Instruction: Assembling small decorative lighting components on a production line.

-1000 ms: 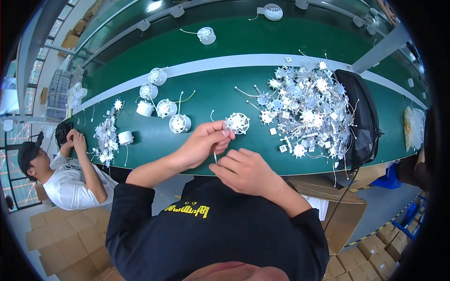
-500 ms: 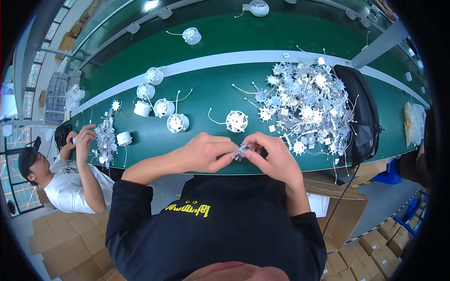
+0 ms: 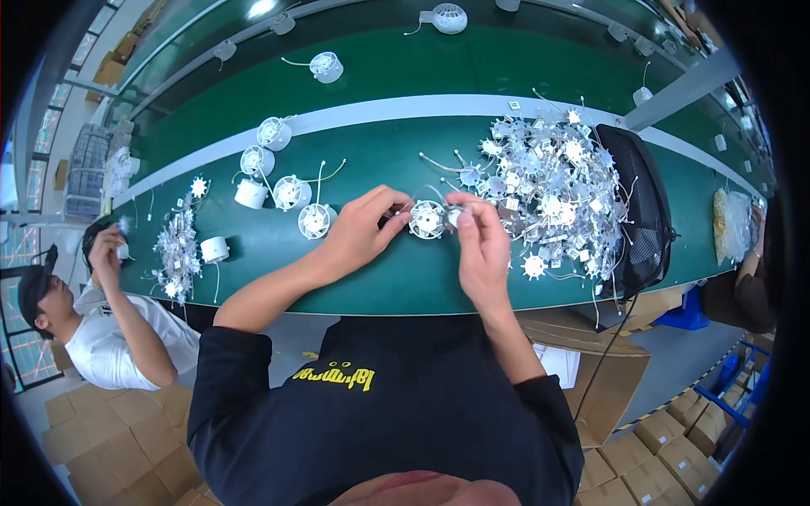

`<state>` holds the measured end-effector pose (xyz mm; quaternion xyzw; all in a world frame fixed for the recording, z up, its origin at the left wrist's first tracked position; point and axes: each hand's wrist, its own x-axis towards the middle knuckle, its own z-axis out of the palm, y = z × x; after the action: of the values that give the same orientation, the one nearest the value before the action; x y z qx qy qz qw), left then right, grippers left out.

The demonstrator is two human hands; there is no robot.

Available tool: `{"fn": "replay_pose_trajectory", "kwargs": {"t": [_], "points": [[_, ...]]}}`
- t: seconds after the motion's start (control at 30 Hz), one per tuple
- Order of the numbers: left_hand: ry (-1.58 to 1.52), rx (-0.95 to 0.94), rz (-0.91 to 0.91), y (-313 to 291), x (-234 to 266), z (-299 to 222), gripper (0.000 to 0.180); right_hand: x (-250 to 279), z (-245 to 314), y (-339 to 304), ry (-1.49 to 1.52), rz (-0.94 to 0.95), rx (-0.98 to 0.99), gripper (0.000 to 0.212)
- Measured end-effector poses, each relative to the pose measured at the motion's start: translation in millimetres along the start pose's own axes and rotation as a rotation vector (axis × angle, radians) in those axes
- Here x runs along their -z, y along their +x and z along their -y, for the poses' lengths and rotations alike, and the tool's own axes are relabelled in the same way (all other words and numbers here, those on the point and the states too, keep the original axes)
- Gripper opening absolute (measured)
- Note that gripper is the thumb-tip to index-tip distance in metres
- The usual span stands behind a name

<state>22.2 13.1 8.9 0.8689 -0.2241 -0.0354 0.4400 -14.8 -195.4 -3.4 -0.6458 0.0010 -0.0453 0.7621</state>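
A round white fan housing (image 3: pixel 427 219) with spokes sits on the green table in front of me. The thumb and fingertips of my left hand (image 3: pixel 364 226) close on its left rim. On its other side, my right hand (image 3: pixel 483 253) pinches a small grey-white star-shaped part (image 3: pixel 455 216), mostly hidden by the fingers. A thin pale wire arcs over the housing between my hands. To the right lies a large heap of star-shaped parts with wires (image 3: pixel 553 194). Another fan housing (image 3: pixel 315 221) stands just left of my left hand.
Several more white housings (image 3: pixel 291 193) stand on the left. Beyond them is a smaller heap of parts (image 3: pixel 179 244), with a co-worker (image 3: pixel 126 337) at the far left. A black mesh bag (image 3: pixel 645 211) borders the big heap. A pale divider strip (image 3: pixel 405 108) crosses the table behind.
My hands, earlier together on the small star-shaped part near the table edge, have moved forward and apart to either side of the fan housing. The part is now in my right hand.
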Motion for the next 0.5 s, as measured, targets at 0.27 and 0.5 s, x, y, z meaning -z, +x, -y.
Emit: {"fn": "replay_pose_trajectory", "kwargs": {"t": [0.27,0.5], "points": [[-0.191,0.089,0.028,2,-3,20,0.029,-8,-5,5,-0.479,0.099,0.077,0.010],[0.117,-0.144,-0.179,-5,-9,24,0.053,-8,-3,10,-0.559,0.137,0.069,0.011]]}}
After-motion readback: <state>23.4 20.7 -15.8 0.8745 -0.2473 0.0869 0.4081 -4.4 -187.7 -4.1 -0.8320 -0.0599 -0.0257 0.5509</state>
